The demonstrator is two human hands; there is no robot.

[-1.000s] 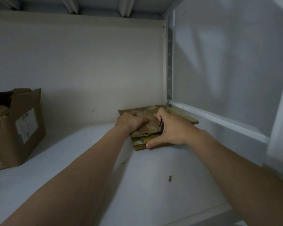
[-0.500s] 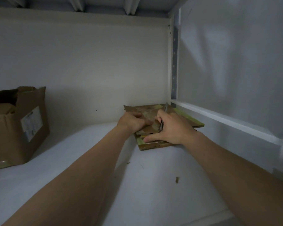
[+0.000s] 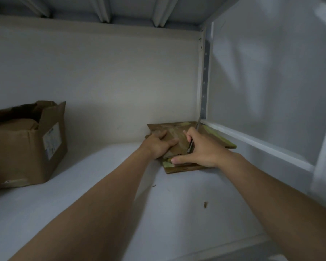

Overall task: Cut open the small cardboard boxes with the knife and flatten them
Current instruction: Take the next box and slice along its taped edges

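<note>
A stack of flattened brown cardboard boxes [image 3: 177, 135] with green-yellow print lies in the far right corner of a white shelf [image 3: 102, 194]. My left hand [image 3: 157, 146] rests on the stack's left part, fingers curled over the top piece. My right hand [image 3: 201, 150] lies on the stack's right part and grips a knife [image 3: 191, 144]; its dark handle shows between thumb and fingers, and the blade points toward the back corner. My right thumb presses the stack's near edge.
An open brown cardboard box [image 3: 26, 147] with a white label stands at the shelf's left. A white wall rail [image 3: 252, 142] and a perforated metal upright [image 3: 204, 81] border the corner on the right. Small cardboard scraps [image 3: 205, 204] lie on the shelf.
Both hands stay on the stack in almost the same pose. The view has shifted slightly, so the stack and the open box sit a little further right in the frame.
</note>
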